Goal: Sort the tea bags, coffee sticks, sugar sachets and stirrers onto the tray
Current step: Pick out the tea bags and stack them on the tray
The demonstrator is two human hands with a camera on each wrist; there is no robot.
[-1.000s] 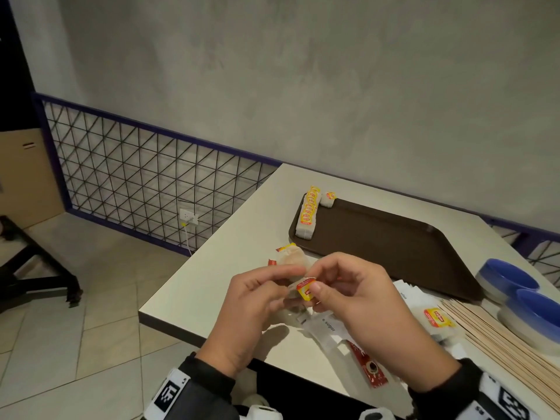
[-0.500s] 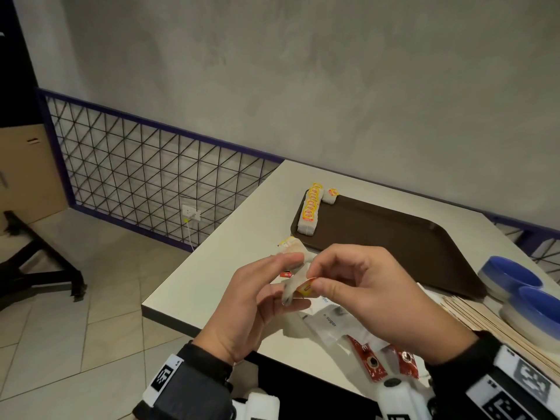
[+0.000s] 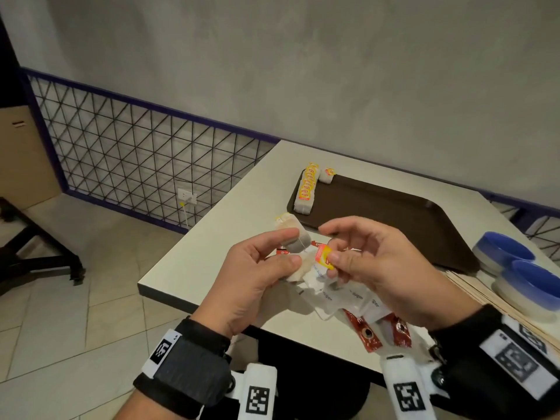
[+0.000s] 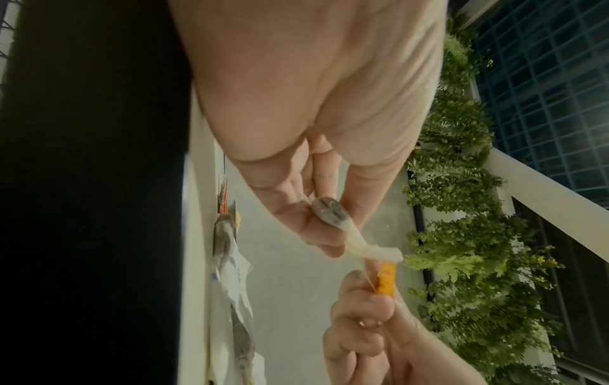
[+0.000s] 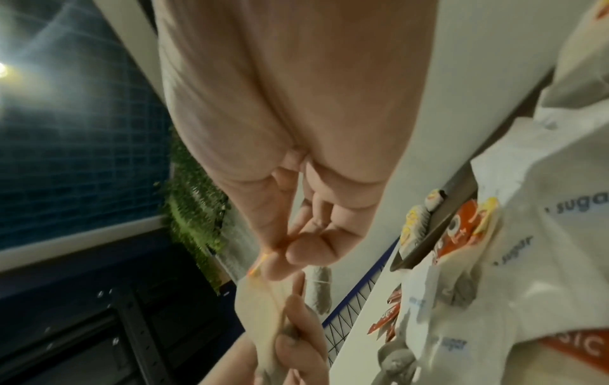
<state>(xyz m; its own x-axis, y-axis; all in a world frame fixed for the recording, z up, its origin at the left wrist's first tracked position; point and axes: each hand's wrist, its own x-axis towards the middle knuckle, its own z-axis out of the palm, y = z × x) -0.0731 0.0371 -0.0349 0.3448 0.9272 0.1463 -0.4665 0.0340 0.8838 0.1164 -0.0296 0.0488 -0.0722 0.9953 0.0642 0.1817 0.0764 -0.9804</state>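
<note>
Over the table's near left part, my left hand (image 3: pixel 292 248) pinches a white tea bag (image 3: pixel 298 239) between thumb and index finger. My right hand (image 3: pixel 331 253) pinches that bag's yellow-and-red tag (image 3: pixel 323 257), a thin string joining the two. The left wrist view shows the tea bag (image 4: pixel 333 216) twisted, with the tag (image 4: pixel 387 278) below it. A dark brown tray (image 3: pixel 394 213) lies beyond the hands, with a row of tea bags (image 3: pixel 307 189) along its left end and one more tea bag (image 3: pixel 328 174) beside them.
A loose tea bag (image 3: pixel 285 222) lies just in front of the tray. White sugar sachets (image 3: pixel 342 295) and red coffee sticks (image 3: pixel 365 331) are heaped under my hands. Wooden stirrers (image 3: pixel 472 286) and two blue bowls (image 3: pixel 503 253) sit at the right. The table edge (image 3: pixel 169 294) is close on the left.
My hands have drawn slightly apart: the right hand pulled the tag away from the bag, which the left hand has turned and now holds by its body.
</note>
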